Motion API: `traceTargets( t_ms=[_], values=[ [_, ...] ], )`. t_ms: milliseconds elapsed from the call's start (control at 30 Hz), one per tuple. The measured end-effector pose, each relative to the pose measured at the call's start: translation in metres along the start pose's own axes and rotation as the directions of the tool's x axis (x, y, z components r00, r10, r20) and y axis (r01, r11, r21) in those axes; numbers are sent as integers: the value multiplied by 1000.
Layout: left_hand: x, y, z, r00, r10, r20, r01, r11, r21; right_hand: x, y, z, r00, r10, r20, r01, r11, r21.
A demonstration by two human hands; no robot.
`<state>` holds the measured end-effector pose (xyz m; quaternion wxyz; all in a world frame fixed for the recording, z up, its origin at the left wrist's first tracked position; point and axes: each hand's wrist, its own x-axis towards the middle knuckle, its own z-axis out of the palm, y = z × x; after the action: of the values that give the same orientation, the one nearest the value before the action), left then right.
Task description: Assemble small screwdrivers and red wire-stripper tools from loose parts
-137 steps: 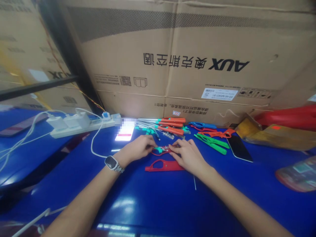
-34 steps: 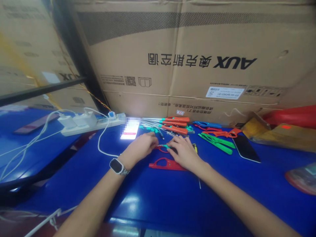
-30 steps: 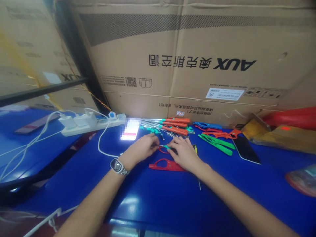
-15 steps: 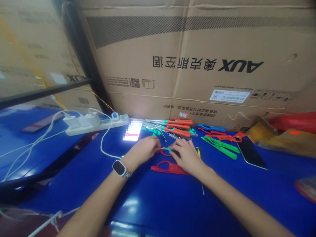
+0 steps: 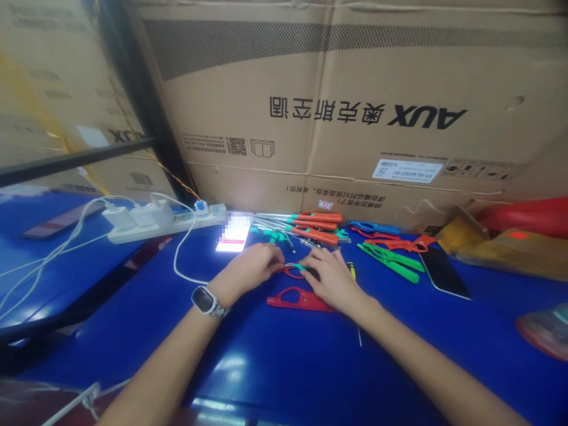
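My left hand (image 5: 255,267), with a watch on its wrist, is pinched at the end of a red lighter shell half (image 5: 293,273). What its fingertips grip is too small to make out. Opposite it, my right hand (image 5: 333,278) is closed on a small green part (image 5: 299,267) over that shell, with thin wires running toward my left fingers. Another red shell half (image 5: 295,297) lies flat in front, its right end under my right hand. A yellow-handled screwdriver (image 5: 351,271) lies beside my right hand, partly hidden.
Behind my hands lie several orange-handled long lighters (image 5: 317,225), green parts (image 5: 273,235) and a lit phone (image 5: 233,234). To the right are green shells (image 5: 390,260), blue shells (image 5: 375,228) and a dark phone (image 5: 444,275). A power strip (image 5: 164,225) stands left, before a large carton (image 5: 248,77).
The whole view has shifted slightly, so things sit a little further left. Both hands keep nearly the same place and grip over the red shell.
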<state>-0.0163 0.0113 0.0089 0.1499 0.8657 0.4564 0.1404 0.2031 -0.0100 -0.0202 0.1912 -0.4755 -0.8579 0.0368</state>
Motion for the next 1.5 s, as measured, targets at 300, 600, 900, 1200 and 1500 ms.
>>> traceTargets(
  t_ms=[300, 600, 900, 1200, 1500],
  values=[
    [2, -9, 3, 999, 51, -14, -52, 998, -30, 1, 1, 0, 1000, 13, 0, -13, 1000, -9],
    [3, -13, 6, 1000, -4, 21, 5, 1000, -15, 0, 4, 2, 999, 34, -12, -35, 999, -13],
    [1, -11, 5, 999, 28, -33, -30, 999, -44, 0, 4, 0, 999, 41, -11, -41, 999, -2],
    [1, -13, 3, 997, 71, -11, -71, 997, -16, 1, 6, 1, 999, 44, -10, -44, 999, 7],
    [-1, -6, 5, 998, 36, -42, -37, 999, -20, 1, 6, 1, 999, 44, -12, -44, 999, 5]
  ],
)
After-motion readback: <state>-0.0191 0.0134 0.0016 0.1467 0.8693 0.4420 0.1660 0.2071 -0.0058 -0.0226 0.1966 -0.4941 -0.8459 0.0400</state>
